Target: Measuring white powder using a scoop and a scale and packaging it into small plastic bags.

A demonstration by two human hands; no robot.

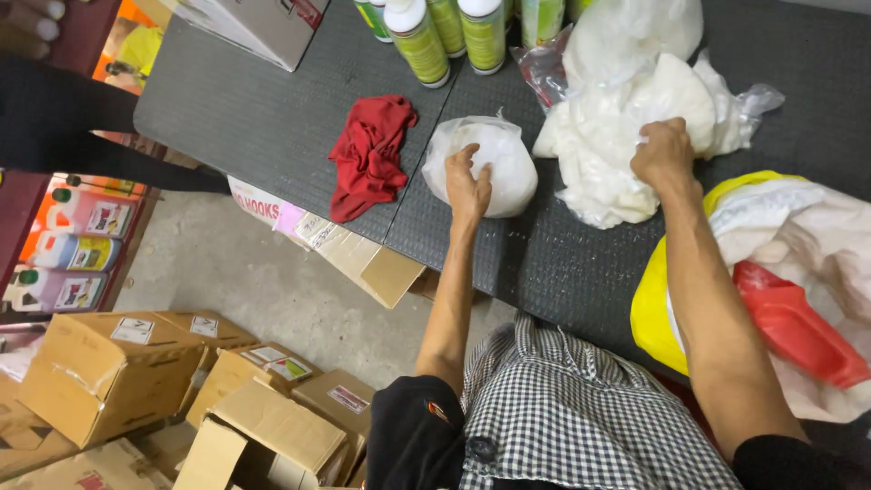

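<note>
At the far left of the frame, a stack of colourful jugs is sitting on a shelf, and below them, in the lower left, several cardboard boxes are lying on the concrete floor, some with open flaps. A dark sleeve of another person is reaching in from the upper left edge. The dark textured desk is filling the upper half of the frame. A crumpled red cloth is lying on it left of centre, and a row of green-labelled bottles with white caps is standing along the top edge above it.

Just right of the cloth, the left hand is resting with curled fingers on a small rounded white bag, gripping its near side; the bag is sitting on the desk at the centre of the frame. Further right, the right hand is clenching a fistful of the larger heap of white plastic bags, which is spreading across the desk in the upper right, close beside the small bag. At the right edge, a yellow bag is holding pale sheeting and a red scoop. At the bottom centre, a black-and-white checked cloth is covering the person's lap.
</note>
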